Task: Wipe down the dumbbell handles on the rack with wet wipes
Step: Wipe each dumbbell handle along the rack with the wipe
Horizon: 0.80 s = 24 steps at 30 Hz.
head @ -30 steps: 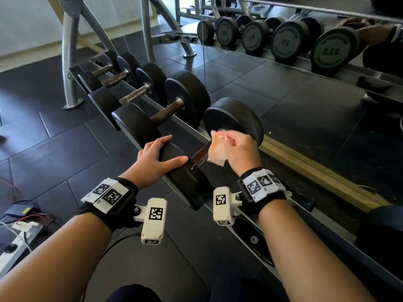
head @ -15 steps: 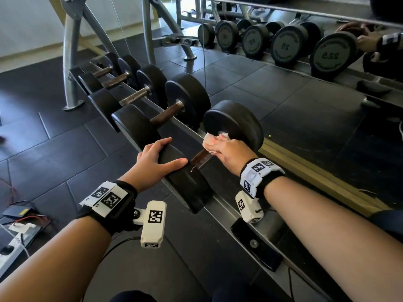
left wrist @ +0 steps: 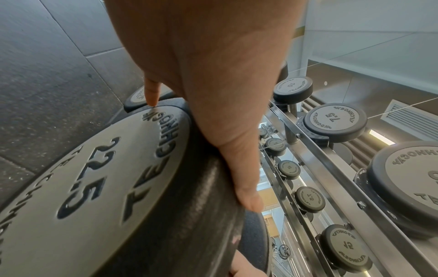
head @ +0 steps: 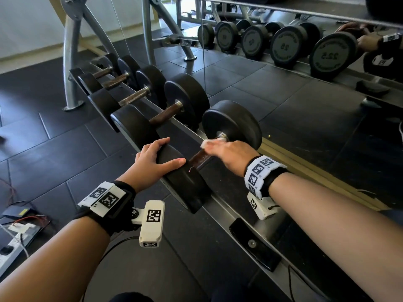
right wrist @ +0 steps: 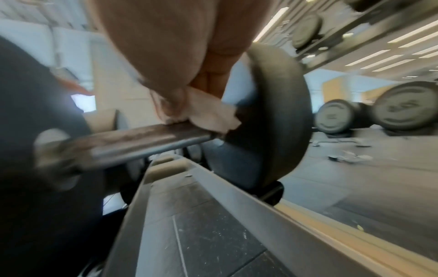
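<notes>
While the left hand (head: 152, 163) stays spread, fingers straight, over the rim of the near weight head (head: 185, 184) of the nearest dumbbell, the right hand (head: 226, 152) has travelled along the handle (head: 199, 159) since a second ago, from beside the near head to the far end against the far weight head (head: 234, 124). That hand is curled around a white wet wipe (head: 205, 144), which it presses on the top of the bar; the wrist view shows the wipe (right wrist: 211, 114) bunched under thumb and fingers where bar (right wrist: 142, 140) meets disc. A second ago the right wrist was raised with the fist above the bar; now the forearm lies lower and flatter. The left hand (left wrist: 213, 75) has not shifted: its thumb lies along the edge of the head, whose face is marked 22.5.

The dumbbell lies across the slanted metal rack (head: 226, 205), which runs away to the left of the left hand and carries further dumbbells (head: 170, 105) with brown, worn handles, each smaller than the last. Beyond the right hand a mirror (head: 305, 94) stands at floor level and repeats the row of weights. The floor (head: 54, 149) is of dark rubber tiles. Beside the left forearm, low on the floor, lie a power strip (head: 13, 243) and loose wires. Grey machine legs (head: 69, 62) rise past the far end of the rack.
</notes>
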Available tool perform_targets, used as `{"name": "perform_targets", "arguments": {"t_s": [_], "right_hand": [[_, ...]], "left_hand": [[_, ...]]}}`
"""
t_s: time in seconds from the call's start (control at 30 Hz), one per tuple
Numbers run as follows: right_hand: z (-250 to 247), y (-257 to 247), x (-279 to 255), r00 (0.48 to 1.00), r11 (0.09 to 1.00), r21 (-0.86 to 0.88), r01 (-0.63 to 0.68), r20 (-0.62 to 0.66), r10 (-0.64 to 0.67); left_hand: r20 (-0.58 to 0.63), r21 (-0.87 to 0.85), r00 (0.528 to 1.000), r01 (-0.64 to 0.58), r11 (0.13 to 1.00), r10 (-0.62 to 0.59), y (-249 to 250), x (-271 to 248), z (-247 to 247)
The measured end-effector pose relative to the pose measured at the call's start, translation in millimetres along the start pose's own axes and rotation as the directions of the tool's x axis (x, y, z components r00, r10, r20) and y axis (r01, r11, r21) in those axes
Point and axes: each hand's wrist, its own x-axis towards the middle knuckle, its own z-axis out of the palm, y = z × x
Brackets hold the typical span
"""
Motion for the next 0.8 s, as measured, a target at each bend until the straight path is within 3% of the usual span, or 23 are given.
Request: {"name": "perform_targets", "arguments": {"t_s": [0.1, 0.17, 0.3, 0.37, 0.5, 0.67, 0.73, 0.8], "right_hand": [[3, 4, -5, 0.989, 0.990, 0.021, -0.142, -0.049, 0.142], [11, -11, -7, 0.994, 0.995, 0.062, -0.080, -0.072, 0.085], [17, -29, -13, 0.987, 0.982, 0.100, 0.162, -0.022, -0.161], [11, -21, -15, 0.986, 0.985, 0.045, 0.166, -0.016, -0.166], [11, -11, -16, 1.000, 1.000, -0.013, 0.000, -0.019, 0.000], [22, -25, -21, 0.981, 0.971, 0.141, 0.195, -0.040, -0.191], [20, -11, -21, 0.985, 0.984, 0.072, 0.165, -0.057, -0.161], [21, 0, -21, 0.998, 0.999, 0.043, 0.030, -0.054, -0.028]], "left_hand": [[-0.001, -0.008, 1.000, 0.002, 1.000, -0.002, -1, 0, 1], [-0.005, -0.008, 1.000, 0.003, 1.000, -0.003, -1, 0, 1], [-0.022, 0.000, 1.000, 0.005, 1.000, -0.005, 1, -1, 2], [-0.019, -0.003, 1.000, 0.008, 1.000, -0.008, 2, -1, 2], [-0.015, -0.009, 1.000, 0.007, 1.000, -0.007, 1, -1, 1], [-0.026, -0.005, 1.000, 0.001, 1.000, -0.001, 0, -1, 2], [-0.019, -0.008, 1.000, 0.001, 1.000, -0.001, 0, -1, 2], [-0.011, -0.010, 1.000, 0.004, 1.000, -0.004, 0, 0, 1]]}}
